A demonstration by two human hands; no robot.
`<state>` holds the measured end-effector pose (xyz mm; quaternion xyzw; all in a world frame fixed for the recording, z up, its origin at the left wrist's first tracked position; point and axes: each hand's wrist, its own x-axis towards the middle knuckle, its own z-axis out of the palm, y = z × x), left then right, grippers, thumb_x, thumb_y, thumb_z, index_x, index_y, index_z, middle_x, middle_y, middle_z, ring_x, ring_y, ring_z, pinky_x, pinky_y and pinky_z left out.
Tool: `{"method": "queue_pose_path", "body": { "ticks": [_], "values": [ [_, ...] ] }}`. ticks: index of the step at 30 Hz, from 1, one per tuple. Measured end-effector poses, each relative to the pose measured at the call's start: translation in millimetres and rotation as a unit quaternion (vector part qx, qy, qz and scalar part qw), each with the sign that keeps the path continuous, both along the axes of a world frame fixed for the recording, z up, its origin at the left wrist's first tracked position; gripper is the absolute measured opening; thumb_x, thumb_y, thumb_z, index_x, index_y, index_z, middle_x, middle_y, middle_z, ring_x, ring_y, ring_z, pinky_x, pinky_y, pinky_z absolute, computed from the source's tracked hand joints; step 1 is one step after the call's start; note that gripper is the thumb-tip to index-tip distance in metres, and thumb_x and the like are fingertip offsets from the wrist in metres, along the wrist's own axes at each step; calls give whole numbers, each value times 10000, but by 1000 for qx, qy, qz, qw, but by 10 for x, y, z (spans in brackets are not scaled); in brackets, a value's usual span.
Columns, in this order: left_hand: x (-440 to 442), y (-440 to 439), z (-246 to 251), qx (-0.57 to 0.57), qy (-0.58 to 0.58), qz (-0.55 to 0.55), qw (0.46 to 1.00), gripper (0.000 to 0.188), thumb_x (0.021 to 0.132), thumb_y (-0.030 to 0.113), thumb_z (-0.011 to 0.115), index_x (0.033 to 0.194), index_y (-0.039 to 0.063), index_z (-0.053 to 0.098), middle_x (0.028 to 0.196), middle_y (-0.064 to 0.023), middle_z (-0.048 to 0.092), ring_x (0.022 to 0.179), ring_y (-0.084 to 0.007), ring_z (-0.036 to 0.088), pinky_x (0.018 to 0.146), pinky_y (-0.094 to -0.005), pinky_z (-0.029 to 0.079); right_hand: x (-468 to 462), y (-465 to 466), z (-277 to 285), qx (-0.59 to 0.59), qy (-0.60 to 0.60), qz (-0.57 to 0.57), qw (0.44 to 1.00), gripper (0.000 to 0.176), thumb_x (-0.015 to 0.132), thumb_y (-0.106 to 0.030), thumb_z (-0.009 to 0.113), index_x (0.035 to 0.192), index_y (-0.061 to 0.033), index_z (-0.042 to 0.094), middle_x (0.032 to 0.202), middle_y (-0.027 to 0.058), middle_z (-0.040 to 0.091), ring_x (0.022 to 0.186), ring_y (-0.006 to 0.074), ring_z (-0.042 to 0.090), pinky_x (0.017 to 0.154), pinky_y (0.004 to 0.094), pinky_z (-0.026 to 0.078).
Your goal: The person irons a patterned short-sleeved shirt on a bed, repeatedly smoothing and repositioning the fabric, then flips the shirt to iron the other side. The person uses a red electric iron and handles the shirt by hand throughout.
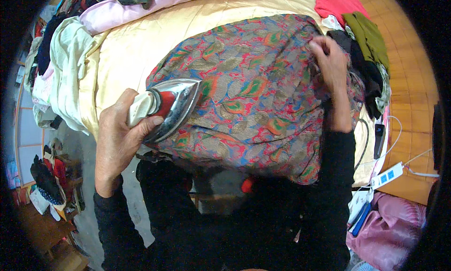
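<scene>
My left hand (114, 140) grips the pale handle of a clothes iron (178, 101) with a red body and a shiny metal soleplate rim. Its tip points up and to the right, over the left part of a patterned garment (243, 84) with leaf shapes in green, orange, red and blue. At the garment's upper right, my right hand (333, 64) bends its fingers at the cloth. That hand is slightly blurred, so whether it pinches the fabric cannot be told. A small button shows near the garment's right edge.
Under the garment is a pale yellow padded cover (123, 63). White cloth (68, 59) hangs at its left; an olive garment (368, 38) and dark clothes lie at right. A white power strip (387, 175) with cords sits at lower right, near pink satin fabric (391, 228).
</scene>
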<state>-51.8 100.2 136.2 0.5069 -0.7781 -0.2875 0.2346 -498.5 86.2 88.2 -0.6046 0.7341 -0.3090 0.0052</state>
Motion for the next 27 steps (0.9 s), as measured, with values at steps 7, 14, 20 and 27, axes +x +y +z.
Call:
{"method": "queue_pose_path", "body": {
  "ticks": [7, 14, 20, 27],
  "values": [
    [-61, 52, 22, -9, -3, 3, 1000, 339, 777, 193, 801, 914, -6, 563, 695, -120, 536, 630, -193, 501, 613, -321, 445, -138, 1077, -158, 38, 193, -96, 976, 301, 876, -257, 683, 1104, -63, 653, 1101, 142, 658, 1033, 331, 636, 877, 380, 494],
    [-132, 151, 61, -29, 6, -11, 1000, 315, 773, 158, 794, 904, -4, 558, 700, -113, 533, 636, -177, 486, 610, -325, 441, -242, 1310, -111, -83, 99, -91, 987, 138, 891, -176, 644, 942, -48, 639, 895, 141, 647, 837, 347, 628, 727, 398, 483],
    [-330, 171, 153, -45, -1, -27, 999, 306, 775, 152, 788, 906, -5, 559, 708, -125, 545, 652, -181, 499, 631, -326, 445, -215, 1787, 34, -65, 28, -147, 987, 110, 902, -143, 631, 941, -40, 634, 885, 133, 644, 812, 311, 634, 727, 378, 484],
    [-609, 172, 251, -61, -11, -68, 996, 297, 780, 152, 779, 940, -7, 585, 734, -143, 587, 666, -198, 540, 651, -333, 456, -380, 2022, -140, -31, 76, -194, 978, 141, 896, -110, 650, 998, -13, 636, 915, 115, 649, 840, 241, 633, 779, 319, 487]
  ]
}}
